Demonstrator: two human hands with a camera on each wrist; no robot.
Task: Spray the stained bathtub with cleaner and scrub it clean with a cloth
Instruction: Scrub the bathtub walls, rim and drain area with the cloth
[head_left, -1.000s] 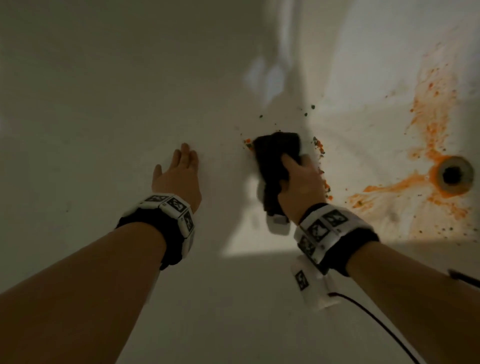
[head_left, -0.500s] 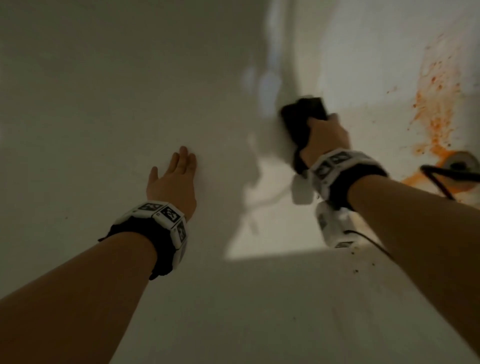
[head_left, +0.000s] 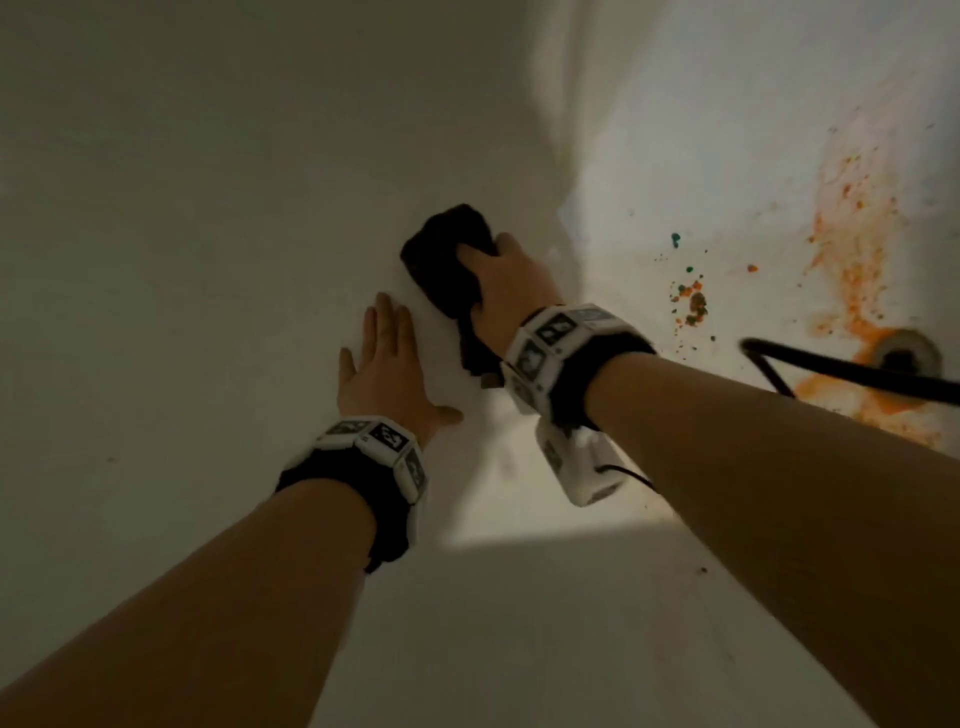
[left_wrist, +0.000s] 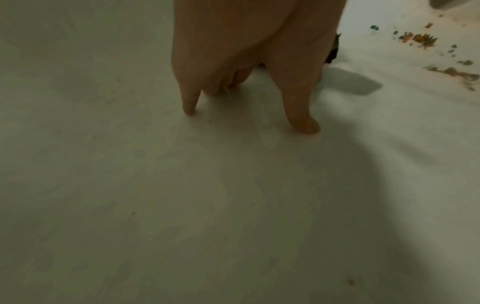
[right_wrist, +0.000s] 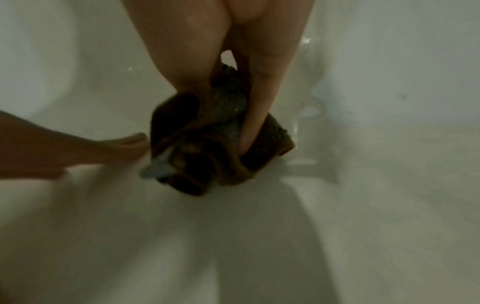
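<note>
- Since the right hand (head_left: 511, 293) has its fingers curled round the bunched dark cloth (head_left: 447, 260), that grip is full of cloth, pressed on the tub wall well away from the drain (head_left: 906, 356), probably so the scrub gets some weight behind it.
- Left hand (head_left: 384, 369) lies flat, fingers straight, holding nothing, just beside the cloth on the side away from the drain; looks like bracing.
- Bathtub (head_left: 208, 208) is smooth white and dimly lit; orange stains (head_left: 852, 270) ring the drain, with crumbs (head_left: 691, 304) between drain and cloth.
- A black cable (head_left: 831, 369) crosses near the drain.
- I'd say plenty of scrubbing is left.
</note>
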